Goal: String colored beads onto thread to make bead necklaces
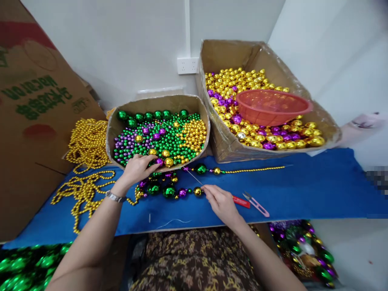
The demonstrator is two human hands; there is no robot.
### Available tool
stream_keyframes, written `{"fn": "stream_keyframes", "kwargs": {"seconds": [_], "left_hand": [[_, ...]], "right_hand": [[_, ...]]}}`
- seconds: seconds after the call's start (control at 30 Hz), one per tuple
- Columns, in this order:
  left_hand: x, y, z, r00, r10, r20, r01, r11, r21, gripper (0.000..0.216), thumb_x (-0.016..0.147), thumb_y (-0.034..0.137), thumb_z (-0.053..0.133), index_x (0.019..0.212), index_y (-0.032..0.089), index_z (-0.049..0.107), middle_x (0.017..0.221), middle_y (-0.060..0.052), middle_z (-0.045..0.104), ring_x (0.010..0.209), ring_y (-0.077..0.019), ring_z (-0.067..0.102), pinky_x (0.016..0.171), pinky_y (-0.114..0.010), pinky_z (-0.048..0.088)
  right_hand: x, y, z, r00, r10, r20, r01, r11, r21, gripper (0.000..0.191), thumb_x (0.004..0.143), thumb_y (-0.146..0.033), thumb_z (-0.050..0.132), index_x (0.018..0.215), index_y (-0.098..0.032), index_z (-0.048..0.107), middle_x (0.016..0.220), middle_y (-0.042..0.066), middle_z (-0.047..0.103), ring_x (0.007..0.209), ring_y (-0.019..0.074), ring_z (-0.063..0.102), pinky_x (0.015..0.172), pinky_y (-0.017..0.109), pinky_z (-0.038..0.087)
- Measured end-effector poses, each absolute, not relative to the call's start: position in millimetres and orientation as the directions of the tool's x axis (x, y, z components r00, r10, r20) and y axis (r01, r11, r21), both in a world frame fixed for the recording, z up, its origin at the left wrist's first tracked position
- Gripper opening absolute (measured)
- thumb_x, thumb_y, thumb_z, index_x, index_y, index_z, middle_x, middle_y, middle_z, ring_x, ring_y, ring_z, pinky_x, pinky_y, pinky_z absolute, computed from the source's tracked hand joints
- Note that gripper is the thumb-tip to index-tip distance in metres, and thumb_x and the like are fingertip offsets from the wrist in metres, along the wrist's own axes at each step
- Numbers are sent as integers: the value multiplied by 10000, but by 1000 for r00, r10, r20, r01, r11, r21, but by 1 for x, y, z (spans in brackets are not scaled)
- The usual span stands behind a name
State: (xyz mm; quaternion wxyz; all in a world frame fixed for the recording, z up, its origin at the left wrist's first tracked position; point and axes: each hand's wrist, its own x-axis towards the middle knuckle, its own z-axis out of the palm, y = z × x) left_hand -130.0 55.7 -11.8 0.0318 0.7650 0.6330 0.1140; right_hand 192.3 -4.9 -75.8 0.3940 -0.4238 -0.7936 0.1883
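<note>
My left hand (138, 171) reaches over the near edge of the smaller cardboard box (109, 133), thumb and forefinger closed about a shiny purple bead (159, 161). Large gold beads (169, 162) lie beside those fingertips. Closed in a pinch, my right hand (220, 202) holds a thin thread (194, 177) that slants up towards the box; whether a needle is on it I cannot tell. At these fingertips ends a strand of green, purple and gold beads (169, 191), lying on the blue cloth (303, 190).
A bigger box (218, 141) at right holds gold and purple beads and a red plastic basket (273, 107). Pink-handled thread snips (257, 205) and a red item (241, 201) lie right of my hand. Gold bead strands (87, 141) pile up by the tall carton (39, 121).
</note>
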Motion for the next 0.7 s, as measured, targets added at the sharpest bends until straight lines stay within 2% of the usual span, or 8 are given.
{"fn": "stream_keyframes", "kwargs": {"seconds": [0.13, 0.2, 0.3, 0.37, 0.4, 0.5, 0.57, 0.7], "left_hand": [[-122, 60, -9, 131, 982, 135, 974, -153, 170, 437, 810, 554, 603, 1104, 243, 691, 878, -125, 696, 926, -348, 565, 777, -390, 391], [-116, 60, -8, 108, 980, 168, 958, -148, 246, 379, 794, 498, 644, 1062, 237, 702, 878, -116, 694, 948, -344, 566, 794, -394, 395], [-101, 56, -5, -34, 967, 254, 798, -126, 589, 348, 779, 450, 676, 1043, 223, 691, 922, -88, 692, 920, -282, 584, 791, -360, 417], [-87, 50, -4, -159, 969, 190, 451, -100, 887, 363, 789, 457, 667, 1057, 212, 671, 935, -67, 689, 848, -218, 606, 735, -311, 448], [-79, 47, -4, -173, 979, 105, 222, -65, 973, 366, 793, 460, 664, 1052, 202, 663, 919, -61, 689, 808, -191, 616, 701, -289, 461], [-57, 38, -6, -38, 989, -140, -292, 123, 949, 365, 788, 461, 675, 1003, 167, 658, 855, -62, 699, 731, -152, 639, 636, -250, 490], [-47, 34, -8, 43, 975, -220, -416, 217, 883, 362, 794, 462, 675, 979, 150, 666, 817, -68, 705, 699, -142, 644, 606, -236, 496], [-40, 31, -11, 92, 951, -294, -500, 299, 812, 366, 825, 478, 642, 953, 138, 681, 780, -77, 713, 662, -135, 644, 569, -229, 495]], "right_hand": [[192, -6, -76, -330, 826, 457, 533, 562, -633, 256, 993, -247, 420, 1045, -195, 665, 937, 71, 742, 833, 172, 711, 749, 271, 567], [192, -7, -76, -340, 819, 463, 538, 573, -619, 257, 992, -237, 420, 1047, -195, 667, 939, 72, 743, 839, 175, 711, 755, 273, 566], [191, -8, -77, -356, 803, 478, 550, 594, -587, 255, 988, -230, 426, 1058, -197, 670, 930, 73, 743, 829, 175, 713, 748, 268, 563], [191, -9, -79, -359, 792, 494, 557, 606, -567, 252, 986, -230, 434, 1068, -192, 670, 922, 75, 743, 823, 176, 712, 760, 271, 559], [191, -9, -79, -359, 789, 499, 560, 610, -561, 250, 985, -229, 438, 1072, -187, 669, 920, 76, 743, 820, 177, 712, 768, 273, 557], [191, -10, -79, -368, 789, 492, 579, 609, -543, 246, 985, -229, 444, 1076, -178, 667, 913, 78, 743, 815, 176, 709, 774, 276, 551], [192, -11, -78, -381, 789, 481, 594, 608, -527, 247, 986, -227, 442, 1076, -176, 666, 909, 80, 743, 809, 177, 707, 761, 278, 547], [193, -12, -76, -386, 785, 485, 612, 611, -502, 249, 985, -216, 439, 1070, -168, 668, 905, 86, 741, 802, 178, 701, 758, 280, 541]]}}
